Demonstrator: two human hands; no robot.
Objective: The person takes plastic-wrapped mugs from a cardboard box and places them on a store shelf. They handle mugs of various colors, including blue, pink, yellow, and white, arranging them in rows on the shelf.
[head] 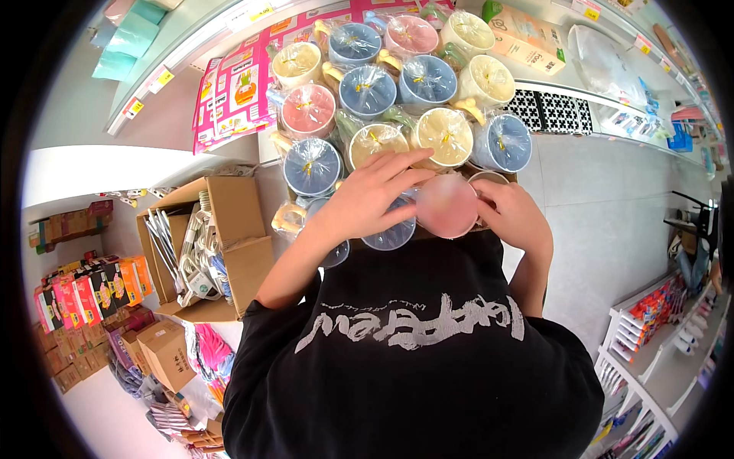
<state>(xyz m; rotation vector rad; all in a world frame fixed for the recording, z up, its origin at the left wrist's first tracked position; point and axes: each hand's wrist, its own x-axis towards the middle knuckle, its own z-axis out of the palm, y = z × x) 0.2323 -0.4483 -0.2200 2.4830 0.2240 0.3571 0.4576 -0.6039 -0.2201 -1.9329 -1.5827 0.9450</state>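
Observation:
A pink mug point(447, 206), blurred across its top, sits between my two hands close to my chest. The fingers of my right hand point(507, 212) are on its right side, beside a partly hidden mug point(487, 177). My left hand point(381, 192) has its forefinger and thumb at the pink mug's left side, while its upper fingers lie over the rim of a cream mug point(378, 140). Below that palm is a blue mug point(393, 232), partly covered. Rows of blue, pink and cream mugs point(367, 89), wrapped in clear plastic with gold ties, stand ahead.
A cardboard box point(238, 206) of hangers and cables stands on the left. Pink printed sheets point(229, 97) lie on the shelf behind the mugs, left of a tissue pack point(524, 37). Shelving point(648, 367) lines the right, with a person point(694, 258) partly visible.

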